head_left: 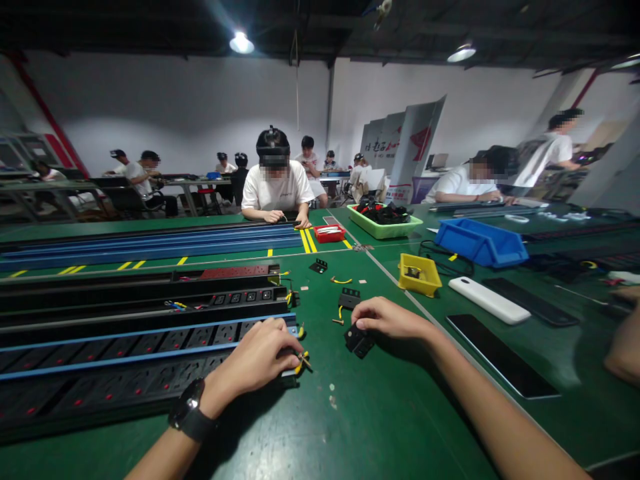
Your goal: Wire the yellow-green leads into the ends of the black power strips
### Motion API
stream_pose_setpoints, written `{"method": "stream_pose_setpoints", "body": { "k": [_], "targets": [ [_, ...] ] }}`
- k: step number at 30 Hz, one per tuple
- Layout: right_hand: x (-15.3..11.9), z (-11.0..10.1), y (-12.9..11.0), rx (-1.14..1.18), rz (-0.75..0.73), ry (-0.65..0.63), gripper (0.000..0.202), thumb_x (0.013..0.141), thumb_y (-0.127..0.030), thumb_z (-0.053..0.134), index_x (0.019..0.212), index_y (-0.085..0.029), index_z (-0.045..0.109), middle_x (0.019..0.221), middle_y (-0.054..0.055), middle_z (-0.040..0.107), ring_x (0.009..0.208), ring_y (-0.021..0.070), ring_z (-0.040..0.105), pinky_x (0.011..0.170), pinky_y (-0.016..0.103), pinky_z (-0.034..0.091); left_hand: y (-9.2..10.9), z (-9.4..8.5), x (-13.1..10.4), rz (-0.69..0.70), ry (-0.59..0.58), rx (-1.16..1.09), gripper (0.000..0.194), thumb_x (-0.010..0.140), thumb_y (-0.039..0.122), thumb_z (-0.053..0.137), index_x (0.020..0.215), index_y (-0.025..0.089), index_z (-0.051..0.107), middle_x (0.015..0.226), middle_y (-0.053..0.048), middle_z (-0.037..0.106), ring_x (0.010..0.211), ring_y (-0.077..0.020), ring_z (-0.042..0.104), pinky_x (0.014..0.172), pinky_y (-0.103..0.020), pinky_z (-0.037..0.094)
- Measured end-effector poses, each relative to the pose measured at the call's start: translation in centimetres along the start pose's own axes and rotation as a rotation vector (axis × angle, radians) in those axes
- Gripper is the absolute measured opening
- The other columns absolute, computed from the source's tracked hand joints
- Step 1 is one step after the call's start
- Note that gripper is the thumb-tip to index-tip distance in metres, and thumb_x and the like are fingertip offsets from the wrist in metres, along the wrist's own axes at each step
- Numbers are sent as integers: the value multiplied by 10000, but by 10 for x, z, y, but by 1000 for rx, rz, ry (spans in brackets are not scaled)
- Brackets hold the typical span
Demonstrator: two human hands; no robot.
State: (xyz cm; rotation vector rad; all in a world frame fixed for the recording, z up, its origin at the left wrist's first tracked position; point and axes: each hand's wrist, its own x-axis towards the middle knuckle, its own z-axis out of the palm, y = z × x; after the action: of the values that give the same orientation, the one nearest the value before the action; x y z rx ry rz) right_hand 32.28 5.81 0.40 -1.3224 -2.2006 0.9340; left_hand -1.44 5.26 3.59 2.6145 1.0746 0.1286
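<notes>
My left hand [265,353], with a black watch on its wrist, rests over the end of a black power strip [145,383]. Its thumb and fingers are closed around a short yellow wire [302,362] with a metal end. My right hand [385,319] pinches the upper edge of a black metal bracket [360,344] on the green table. Just beyond it lie another black bracket [349,298] and a brass-coloured screw [339,322] beside a yellow wire. Farther off are a third bracket [319,266] and a loose yellow wire [342,281].
More power strips, one in a blue housing [200,337], lie to the left. A yellow bin [420,277], a blue bin [480,243], a white power bank [487,300] and a phone [500,353] are on the right. A co-worker [277,183] sits opposite, near a green basket [385,227].
</notes>
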Motion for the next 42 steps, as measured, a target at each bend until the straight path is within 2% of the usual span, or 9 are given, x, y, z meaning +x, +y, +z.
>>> {"method": "stream_pose_setpoints", "body": {
  "k": [6, 13, 17, 21, 30, 33, 36, 38, 42],
  "targets": [
    [-2, -3, 1, -37, 46, 14, 251, 921, -359, 606, 951, -153, 745, 888, 71, 738, 818, 223, 663, 734, 305, 475, 1, -2, 0, 14, 20, -11, 137, 953, 356, 691, 990, 287, 804, 922, -31, 622, 909, -200, 571, 770, -302, 368],
    [-2, -1, -2, -53, 34, 45, 215, 913, -315, 607, 936, -163, 757, 877, 60, 744, 802, 220, 664, 732, 316, 475, -4, -4, 1, 96, 43, 29, 128, 965, 297, 672, 950, 265, 796, 889, -23, 604, 849, -181, 552, 726, -294, 344],
    [-2, 0, 3, -69, 55, 79, 178, 879, -283, 639, 922, -167, 768, 887, 61, 753, 817, 227, 673, 745, 320, 484, -6, 0, 1, 119, 39, 1, 120, 963, 324, 689, 952, 263, 791, 891, -21, 602, 868, -184, 550, 737, -293, 345],
    [-2, 3, 8, -121, 113, 86, 155, 864, -263, 648, 894, -171, 769, 850, 63, 752, 770, 225, 668, 700, 311, 466, -8, 3, 1, 146, 47, -11, 196, 996, 380, 641, 968, 261, 794, 873, -24, 593, 856, -179, 534, 746, -290, 346],
    [-1, 5, 5, -191, 153, 73, 124, 853, -233, 651, 826, -179, 760, 784, 60, 742, 709, 215, 655, 647, 299, 450, -7, 2, 1, 136, 63, -7, 174, 996, 319, 634, 983, 262, 797, 855, -22, 583, 847, -179, 539, 739, -290, 349],
    [-1, 9, 1, -312, 128, 142, 86, 836, -197, 683, 825, -191, 769, 835, 78, 746, 768, 234, 663, 694, 314, 454, -8, 4, 1, 122, 68, -22, 141, 975, 319, 668, 994, 271, 799, 868, -22, 590, 859, -182, 547, 746, -289, 358],
    [3, 24, -19, -417, 39, 252, 110, 895, -218, 664, 889, -185, 769, 919, 102, 734, 884, 262, 661, 791, 344, 464, -10, 7, 1, 133, 82, -27, 134, 967, 321, 681, 1004, 275, 802, 875, -26, 596, 875, -187, 551, 756, -290, 366],
    [7, 43, -40, -340, -63, 321, 208, 999, -277, 570, 970, -183, 753, 964, 99, 728, 938, 250, 657, 843, 348, 466, -10, 8, 1, 137, 91, -21, 143, 970, 333, 677, 1005, 278, 803, 875, -26, 598, 870, -184, 551, 752, -289, 367],
    [15, 92, -77, -59, -217, 229, 217, 1037, -367, 578, 1042, -210, 727, 972, 59, 714, 912, 208, 657, 821, 309, 473, -8, 8, -1, 125, 97, 36, 170, 980, 367, 663, 983, 264, 798, 868, -21, 613, 845, -179, 551, 726, -298, 350]
  ]
}}
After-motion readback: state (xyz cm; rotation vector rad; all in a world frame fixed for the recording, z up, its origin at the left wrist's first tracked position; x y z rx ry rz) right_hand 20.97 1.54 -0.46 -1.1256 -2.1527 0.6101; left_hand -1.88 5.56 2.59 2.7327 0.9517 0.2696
